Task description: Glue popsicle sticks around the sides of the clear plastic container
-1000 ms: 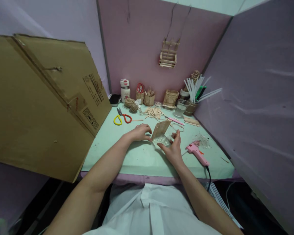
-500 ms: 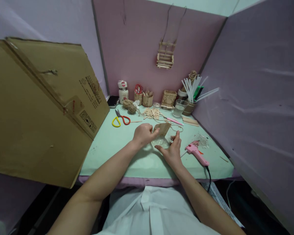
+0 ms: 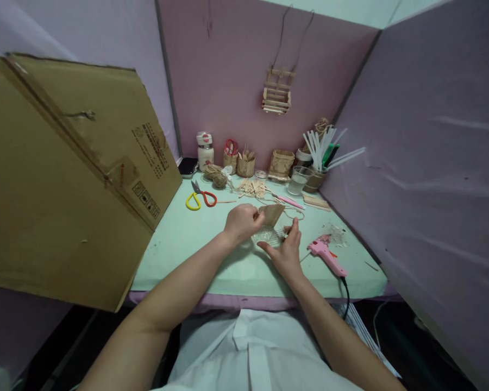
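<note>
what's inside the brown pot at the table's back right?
Long white sticks and something green and black poke out of the brown pot; it hides their lower ends.

Left hand (image 3: 242, 222) shifted up to wooden panel (image 3: 274, 214), fingers curled in

The left hand (image 3: 244, 222) gripped the brown panel (image 3: 274, 214); the right hand (image 3: 287, 251) held the clear ribbed piece (image 3: 266, 235). The pink glue gun (image 3: 328, 257) lay toward the table's (image 3: 179, 255) front right corner.

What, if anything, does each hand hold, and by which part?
The right hand holds the clear container by its near right side. The left hand is at the left edge of the brown panel, grip unclear.
</note>
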Motion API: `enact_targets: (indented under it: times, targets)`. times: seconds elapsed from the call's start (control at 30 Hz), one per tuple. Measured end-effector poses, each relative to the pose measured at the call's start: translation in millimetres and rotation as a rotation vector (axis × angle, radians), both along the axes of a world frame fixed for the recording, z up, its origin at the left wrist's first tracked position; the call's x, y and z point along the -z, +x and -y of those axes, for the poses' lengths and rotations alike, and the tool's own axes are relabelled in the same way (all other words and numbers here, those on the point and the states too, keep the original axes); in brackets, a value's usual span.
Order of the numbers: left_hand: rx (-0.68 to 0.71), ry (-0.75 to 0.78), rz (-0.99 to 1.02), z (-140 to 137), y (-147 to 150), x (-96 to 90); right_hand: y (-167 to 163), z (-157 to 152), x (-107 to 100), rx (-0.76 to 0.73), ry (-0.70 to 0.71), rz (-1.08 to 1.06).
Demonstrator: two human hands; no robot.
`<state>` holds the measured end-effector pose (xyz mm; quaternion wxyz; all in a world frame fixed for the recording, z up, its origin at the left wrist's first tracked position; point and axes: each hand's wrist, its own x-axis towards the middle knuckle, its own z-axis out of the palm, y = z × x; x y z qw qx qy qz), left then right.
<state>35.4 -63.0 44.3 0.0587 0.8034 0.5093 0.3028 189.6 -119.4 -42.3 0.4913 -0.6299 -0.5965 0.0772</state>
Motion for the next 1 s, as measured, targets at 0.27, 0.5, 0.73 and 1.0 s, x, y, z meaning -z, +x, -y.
enact_targets:
  times: [0.27, 0.5, 0.73, 1.0]
  targets:
    - [-0.019, 0.004, -0.036, 1.9, 1.4, -2.7, -0.3, -0.2, 0.5, 0.004, 0.004, 0.005]
    - [-0.001, -0.016, -0.031, 2.9, 0.9, -4.3, -1.3, 0.7, -0.6, 0.010, 0.006, 0.005]
    - [0.026, -0.017, -0.024, 2.1, -0.2, -3.7, -0.6, 0.9, -2.0, 0.001, -0.005, -0.001]
    - [0.052, -0.020, 0.009, -0.3, -3.2, 1.1, 1.0, 0.6, -2.3, -0.002, -0.025, -0.003]
